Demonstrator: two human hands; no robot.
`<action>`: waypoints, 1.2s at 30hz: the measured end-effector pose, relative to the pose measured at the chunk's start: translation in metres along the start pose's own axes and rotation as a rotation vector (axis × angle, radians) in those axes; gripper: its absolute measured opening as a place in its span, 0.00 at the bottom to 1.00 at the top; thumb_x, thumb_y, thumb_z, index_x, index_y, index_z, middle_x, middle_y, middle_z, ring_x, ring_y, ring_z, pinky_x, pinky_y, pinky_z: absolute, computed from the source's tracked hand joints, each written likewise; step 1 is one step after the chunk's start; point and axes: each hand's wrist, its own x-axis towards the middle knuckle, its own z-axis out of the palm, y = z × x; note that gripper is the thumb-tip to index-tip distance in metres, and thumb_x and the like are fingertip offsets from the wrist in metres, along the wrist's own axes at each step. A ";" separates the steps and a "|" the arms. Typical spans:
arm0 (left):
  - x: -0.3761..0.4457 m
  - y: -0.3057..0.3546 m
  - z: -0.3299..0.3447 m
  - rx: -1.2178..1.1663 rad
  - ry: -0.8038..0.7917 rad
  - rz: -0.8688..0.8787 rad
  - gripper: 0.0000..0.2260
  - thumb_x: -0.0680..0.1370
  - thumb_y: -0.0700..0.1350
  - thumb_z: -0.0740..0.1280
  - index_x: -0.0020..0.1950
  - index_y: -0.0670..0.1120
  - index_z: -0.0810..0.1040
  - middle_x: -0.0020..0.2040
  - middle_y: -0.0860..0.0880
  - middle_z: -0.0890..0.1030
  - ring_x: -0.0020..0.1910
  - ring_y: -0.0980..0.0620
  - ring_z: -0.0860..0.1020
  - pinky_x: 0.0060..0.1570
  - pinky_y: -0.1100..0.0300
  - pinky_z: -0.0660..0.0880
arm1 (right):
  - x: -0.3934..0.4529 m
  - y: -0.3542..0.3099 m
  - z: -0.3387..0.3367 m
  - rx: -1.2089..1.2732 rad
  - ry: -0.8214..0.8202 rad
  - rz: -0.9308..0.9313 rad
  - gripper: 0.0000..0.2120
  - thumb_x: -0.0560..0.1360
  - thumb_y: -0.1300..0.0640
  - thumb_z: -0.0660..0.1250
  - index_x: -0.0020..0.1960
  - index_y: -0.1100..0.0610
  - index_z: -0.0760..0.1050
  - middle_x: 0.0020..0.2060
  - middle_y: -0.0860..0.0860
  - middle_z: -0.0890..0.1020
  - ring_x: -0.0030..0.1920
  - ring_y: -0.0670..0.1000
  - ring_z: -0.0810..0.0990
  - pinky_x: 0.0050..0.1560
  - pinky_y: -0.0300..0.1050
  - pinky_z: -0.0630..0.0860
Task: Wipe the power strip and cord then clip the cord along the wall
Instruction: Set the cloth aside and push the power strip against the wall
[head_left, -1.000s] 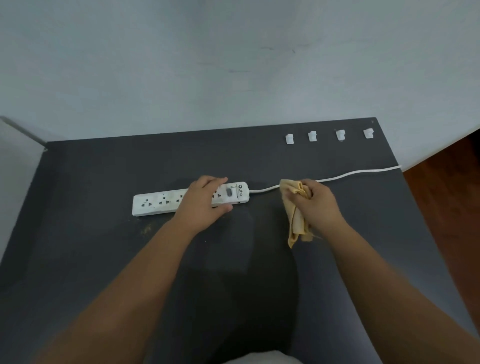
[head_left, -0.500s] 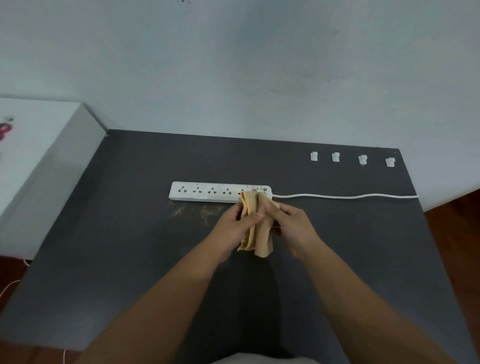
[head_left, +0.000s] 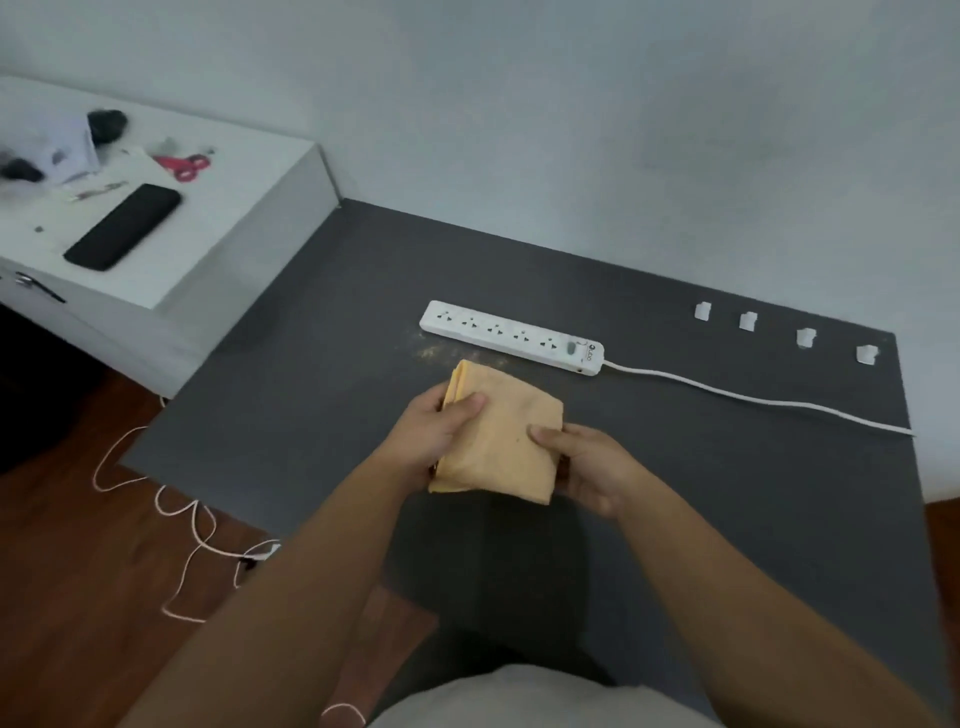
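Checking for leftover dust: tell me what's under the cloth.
Both hands, left and right, hold the cloth above the dark table; whatever lies beneath it is hidden.

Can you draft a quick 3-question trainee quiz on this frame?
1. True or false: both hands grip the cloth.
2. How many clips lie on the table?
3. The strip is: A) under the cloth B) beyond the cloth, untouched C) in the left hand.

Key: 1 true, with the right hand on the cloth's right edge; 2 four; 3 B.
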 end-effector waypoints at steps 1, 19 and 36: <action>-0.004 -0.002 -0.013 0.054 0.037 0.011 0.09 0.76 0.47 0.70 0.56 0.49 0.79 0.51 0.48 0.84 0.49 0.49 0.84 0.43 0.55 0.81 | 0.001 0.003 0.008 -0.027 -0.016 0.009 0.10 0.75 0.59 0.69 0.55 0.59 0.78 0.47 0.54 0.84 0.46 0.52 0.83 0.39 0.46 0.80; -0.020 -0.027 -0.270 0.508 0.345 -0.073 0.13 0.77 0.57 0.66 0.56 0.52 0.79 0.50 0.52 0.83 0.49 0.51 0.82 0.50 0.52 0.80 | 0.112 0.071 0.231 -0.634 -0.077 -0.046 0.04 0.72 0.61 0.67 0.47 0.59 0.76 0.40 0.54 0.79 0.36 0.54 0.81 0.42 0.54 0.84; 0.048 -0.046 -0.318 1.331 0.333 0.273 0.22 0.79 0.56 0.61 0.73 0.60 0.62 0.73 0.54 0.64 0.73 0.45 0.59 0.71 0.43 0.56 | 0.156 0.086 0.262 -1.493 0.209 -0.721 0.19 0.71 0.46 0.69 0.61 0.46 0.72 0.47 0.53 0.74 0.44 0.57 0.75 0.39 0.50 0.75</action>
